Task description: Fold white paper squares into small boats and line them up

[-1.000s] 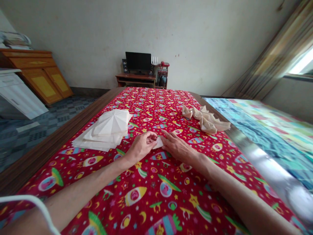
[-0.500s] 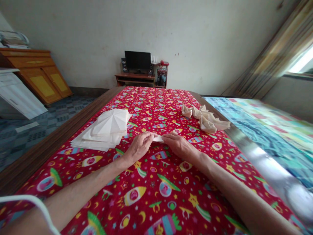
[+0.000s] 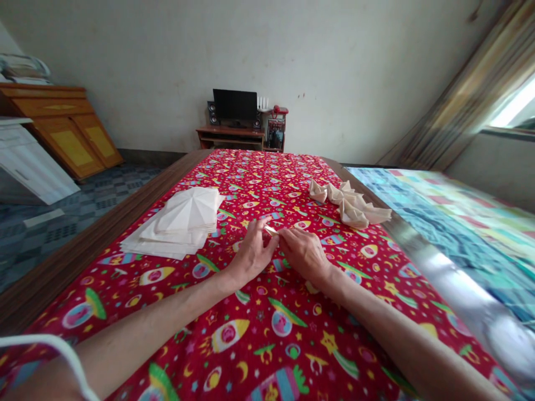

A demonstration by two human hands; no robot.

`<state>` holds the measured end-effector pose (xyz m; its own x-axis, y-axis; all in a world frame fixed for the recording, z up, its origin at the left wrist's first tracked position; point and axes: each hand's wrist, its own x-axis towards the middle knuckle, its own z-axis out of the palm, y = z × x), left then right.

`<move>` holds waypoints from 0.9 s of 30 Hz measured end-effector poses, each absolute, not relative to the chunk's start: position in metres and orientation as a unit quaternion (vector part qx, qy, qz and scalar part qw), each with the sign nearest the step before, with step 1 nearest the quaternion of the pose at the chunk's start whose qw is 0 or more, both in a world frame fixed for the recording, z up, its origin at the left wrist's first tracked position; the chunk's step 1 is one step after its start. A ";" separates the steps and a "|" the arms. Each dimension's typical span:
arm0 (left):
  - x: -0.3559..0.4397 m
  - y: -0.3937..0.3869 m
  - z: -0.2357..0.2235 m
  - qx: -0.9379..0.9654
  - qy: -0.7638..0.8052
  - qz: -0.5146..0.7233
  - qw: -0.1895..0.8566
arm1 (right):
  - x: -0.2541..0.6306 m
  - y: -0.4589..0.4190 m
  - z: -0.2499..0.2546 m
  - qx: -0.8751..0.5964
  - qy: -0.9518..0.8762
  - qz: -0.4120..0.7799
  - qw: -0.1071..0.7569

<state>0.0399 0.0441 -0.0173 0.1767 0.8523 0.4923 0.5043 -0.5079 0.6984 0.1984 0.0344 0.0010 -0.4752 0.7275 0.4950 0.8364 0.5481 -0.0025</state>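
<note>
Between my hands, over the middle of the table, is a small piece of folded white paper (image 3: 271, 230), mostly hidden by fingers. My left hand (image 3: 254, 245) holds its left part, thumb below and fingertips above. The fingers of my right hand (image 3: 304, 250) are closed on the right end of the paper, its back turned up. A stack of creased white paper sheets (image 3: 188, 214) lies to the left, the top one marked with fold lines fanning from its centre. To the right sit several folded cream paper pieces (image 3: 353, 209) with pointed tips.
A red patterned cloth (image 3: 234, 328) covers the table, with its dark wooden edge (image 3: 146, 206) showing along the left. A white cable (image 3: 62, 342) crosses the lower left corner. Beyond stand a monitor (image 3: 235, 104) on a desk and, at right, a bed (image 3: 451, 223).
The paper has been turned and shows as a narrower, slanted strip. My left thumb and fingers have spread further apart around it, and my right fingers have curled in more.
</note>
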 end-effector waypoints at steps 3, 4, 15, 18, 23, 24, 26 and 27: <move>0.045 0.044 -0.017 0.759 0.448 0.447 0.156 | 0.198 0.035 -0.003 -0.457 -0.843 -0.092 0.268; 0.046 0.044 -0.017 0.763 0.444 0.447 0.149 | 0.198 0.035 -0.004 -0.461 -0.839 -0.085 0.277; 0.037 0.047 -0.011 0.810 0.410 0.402 0.120 | 0.196 0.029 -0.004 -0.523 -0.788 0.010 0.325; 0.035 0.050 -0.010 0.822 0.399 0.389 0.115 | 0.197 0.028 -0.003 -0.544 -0.787 -0.014 0.290; 0.033 0.054 -0.013 0.824 0.413 0.364 0.133 | 0.197 0.033 -0.001 -0.557 -0.794 -0.045 0.240; 0.033 0.055 -0.013 0.828 0.417 0.351 0.133 | 0.197 0.035 -0.001 -0.566 -0.790 -0.048 0.230; 0.031 0.055 -0.012 0.839 0.421 0.319 0.130 | 0.198 0.036 -0.001 -0.575 -0.787 -0.053 0.217; 0.030 0.055 -0.012 0.846 0.422 0.302 0.125 | 0.199 0.036 -0.001 -0.573 -0.789 -0.054 0.212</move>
<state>0.0302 0.0549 -0.0115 0.4622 0.7886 0.4055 0.6378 -0.6133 0.4658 0.1995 0.0358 -0.0011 -0.2522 0.8823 0.3974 0.9284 0.3364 -0.1578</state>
